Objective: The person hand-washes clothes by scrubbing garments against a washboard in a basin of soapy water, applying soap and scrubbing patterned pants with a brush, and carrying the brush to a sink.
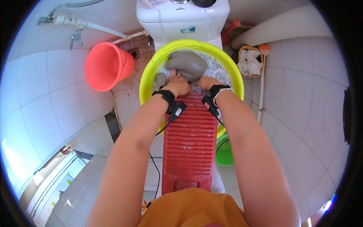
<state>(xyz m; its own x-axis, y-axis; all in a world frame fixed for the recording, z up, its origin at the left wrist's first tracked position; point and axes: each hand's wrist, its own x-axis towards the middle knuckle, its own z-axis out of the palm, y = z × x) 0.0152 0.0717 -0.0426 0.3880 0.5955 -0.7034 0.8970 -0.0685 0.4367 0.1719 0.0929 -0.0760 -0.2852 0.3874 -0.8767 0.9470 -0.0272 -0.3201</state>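
A yellow-green plastic basin (146, 66) holds sudsy water and a wet grey cloth (187, 63), which bulges above the foam. My left hand (179, 84) reaches into the basin against the cloth's near side, its fingertips partly hidden by fabric and suds. Close to the cloth's right lower edge is my right hand (208, 82), its fingers sunk out of sight. Whether either hand grips the cloth cannot be seen. Below both hands a red ridged washboard (190, 136) slopes from the basin toward my body, with foam on its ridges.
A white toilet (183, 21) stands behind the basin. To the left are a pink bucket (103, 66) and a wall tap (76, 38). A waste basket (250, 62) with crumpled paper sits at right. A green container (225, 157) lies beside the washboard. Cables (156, 167) hang from my wrist straps.
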